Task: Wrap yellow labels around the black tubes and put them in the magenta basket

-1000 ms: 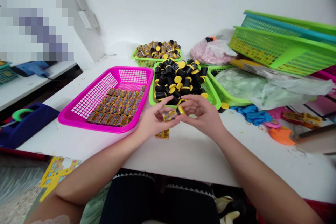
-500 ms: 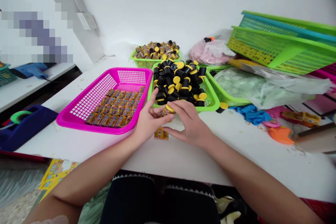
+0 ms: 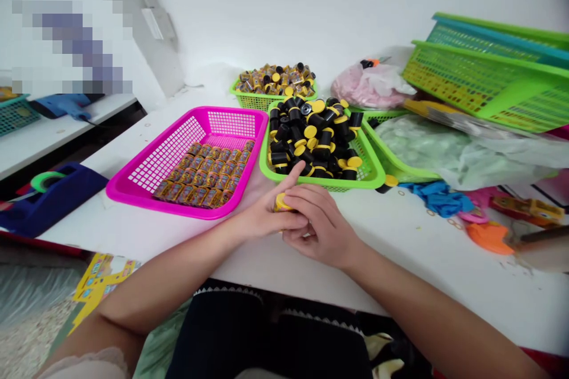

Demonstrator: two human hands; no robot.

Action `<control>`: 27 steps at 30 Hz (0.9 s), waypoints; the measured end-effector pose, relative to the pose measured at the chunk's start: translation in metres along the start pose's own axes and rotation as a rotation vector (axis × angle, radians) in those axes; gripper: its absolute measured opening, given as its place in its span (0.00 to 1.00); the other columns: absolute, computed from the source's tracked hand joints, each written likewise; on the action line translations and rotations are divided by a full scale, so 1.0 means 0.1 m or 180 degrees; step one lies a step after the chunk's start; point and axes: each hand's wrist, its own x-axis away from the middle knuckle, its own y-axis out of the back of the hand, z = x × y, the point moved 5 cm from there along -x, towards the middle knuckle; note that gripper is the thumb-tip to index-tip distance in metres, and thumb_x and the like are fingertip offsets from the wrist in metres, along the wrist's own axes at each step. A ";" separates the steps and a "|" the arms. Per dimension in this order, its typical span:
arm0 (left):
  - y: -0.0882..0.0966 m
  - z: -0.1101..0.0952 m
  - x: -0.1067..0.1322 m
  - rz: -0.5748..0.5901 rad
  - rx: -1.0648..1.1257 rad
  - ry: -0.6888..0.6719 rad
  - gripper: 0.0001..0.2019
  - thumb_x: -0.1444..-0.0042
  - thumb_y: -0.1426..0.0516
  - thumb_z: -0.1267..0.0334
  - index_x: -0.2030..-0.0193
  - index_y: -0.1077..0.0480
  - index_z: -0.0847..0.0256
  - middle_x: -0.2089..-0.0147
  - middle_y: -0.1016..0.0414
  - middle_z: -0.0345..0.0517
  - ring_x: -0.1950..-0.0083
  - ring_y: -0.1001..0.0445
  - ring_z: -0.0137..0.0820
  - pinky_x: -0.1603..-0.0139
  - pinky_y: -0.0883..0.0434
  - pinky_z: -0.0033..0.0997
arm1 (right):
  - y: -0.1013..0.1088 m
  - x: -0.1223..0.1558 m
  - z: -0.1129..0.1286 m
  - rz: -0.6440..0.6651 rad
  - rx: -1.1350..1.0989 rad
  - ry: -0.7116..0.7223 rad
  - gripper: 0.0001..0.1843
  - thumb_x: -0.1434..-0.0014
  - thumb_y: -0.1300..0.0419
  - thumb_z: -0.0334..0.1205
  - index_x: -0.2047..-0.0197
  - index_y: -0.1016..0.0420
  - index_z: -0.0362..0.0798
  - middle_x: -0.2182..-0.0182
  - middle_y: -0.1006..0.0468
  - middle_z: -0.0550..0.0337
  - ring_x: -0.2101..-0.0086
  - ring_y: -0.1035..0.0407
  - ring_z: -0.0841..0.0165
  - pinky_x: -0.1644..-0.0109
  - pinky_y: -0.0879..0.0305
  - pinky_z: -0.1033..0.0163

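Above the front part of the white table, my left hand (image 3: pixel 267 213) is closed round a small canister with a yellow lid (image 3: pixel 281 202), its index finger stretched out toward the black canisters. My right hand (image 3: pixel 322 222) curls over the same canister from the right, fingers bent against it. Most of the canister's body is hidden by the fingers. Just beyond the hands, a green basket (image 3: pixel 377 180) is heaped with black canisters with yellow lids (image 3: pixel 317 136). To the left, a magenta basket (image 3: pixel 178 208) holds rows of canisters in printed wrapping (image 3: pixel 204 172).
Another green basket (image 3: pixel 253 100) of wrapped canisters stands at the back. One loose canister (image 3: pixel 388 183) lies beside the near basket. At right are stacked baskets (image 3: pixel 484 83), plastic bags (image 3: pixel 413 142) and blue scraps (image 3: pixel 438 198). A blue tape dispenser (image 3: pixel 75 195) sits at left.
My right fingers have curled in closer round the canister. The small printed yellow piece that lay on the table below my hands no longer shows. The view has shifted slightly.
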 end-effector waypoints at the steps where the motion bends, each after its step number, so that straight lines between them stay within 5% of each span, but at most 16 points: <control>1: 0.00 0.00 0.01 0.0060 -0.0028 0.0024 0.57 0.47 0.33 0.60 0.25 0.72 0.48 0.73 0.30 0.30 0.74 0.30 0.23 0.68 0.32 0.25 | 0.00 0.00 0.01 -0.0026 -0.0018 0.0014 0.29 0.44 0.41 0.30 0.39 0.37 0.47 0.53 0.22 0.50 0.48 0.28 0.58 0.45 0.26 0.47; 6: -0.05 -0.11 0.00 0.0201 -0.0757 -0.0133 0.50 0.46 0.36 0.65 0.25 0.63 0.46 0.71 0.34 0.29 0.73 0.31 0.22 0.67 0.30 0.23 | 0.05 0.01 0.03 -0.0118 0.0239 0.0313 0.27 0.43 0.38 0.32 0.40 0.35 0.45 0.54 0.22 0.49 0.47 0.29 0.58 0.43 0.27 0.48; 12: -0.06 -0.38 0.10 -0.1407 -0.1754 -0.1226 0.37 0.56 0.30 0.67 0.40 0.39 0.55 0.59 0.25 0.39 0.58 0.23 0.28 0.54 0.26 0.28 | 0.12 0.00 -0.08 -0.0118 0.0597 0.0485 0.26 0.40 0.35 0.44 0.42 0.33 0.44 0.58 0.22 0.50 0.54 0.28 0.59 0.43 0.29 0.47; 16: -0.20 -0.44 0.23 -0.1682 -0.2335 -0.1114 0.26 0.48 0.34 0.65 0.44 0.37 0.56 0.50 0.22 0.46 0.48 0.22 0.33 0.50 0.24 0.31 | 0.10 0.01 -0.05 -0.0166 0.0645 0.0454 0.25 0.39 0.36 0.44 0.41 0.33 0.47 0.57 0.23 0.51 0.53 0.29 0.60 0.42 0.30 0.47; 19: -0.29 -0.59 0.34 -0.1581 -0.3310 -0.0788 0.17 0.43 0.37 0.62 0.47 0.32 0.55 0.50 0.21 0.43 0.51 0.20 0.32 0.51 0.24 0.31 | 0.10 0.00 -0.07 -0.0075 0.0457 0.0342 0.26 0.40 0.36 0.44 0.41 0.33 0.50 0.55 0.25 0.52 0.51 0.29 0.60 0.42 0.30 0.49; 23: -0.15 -0.98 0.50 -0.1741 -0.4570 -0.0208 0.13 0.43 0.38 0.55 0.52 0.26 0.53 0.58 0.19 0.38 0.62 0.21 0.32 0.59 0.27 0.30 | 0.27 -0.08 -0.52 0.0339 0.0798 -0.0812 0.26 0.38 0.44 0.57 0.45 0.27 0.49 0.52 0.25 0.47 0.49 0.31 0.55 0.45 0.33 0.46; 27: 0.28 -1.44 0.37 -0.1782 -0.5198 0.0207 0.11 0.45 0.38 0.53 0.59 0.22 0.54 0.62 0.19 0.39 0.64 0.22 0.33 0.61 0.30 0.31 | 0.45 0.02 -1.22 0.1696 0.2008 -0.2752 0.26 0.35 0.54 0.54 0.58 0.18 0.48 0.58 0.21 0.44 0.44 0.40 0.41 0.46 0.41 0.36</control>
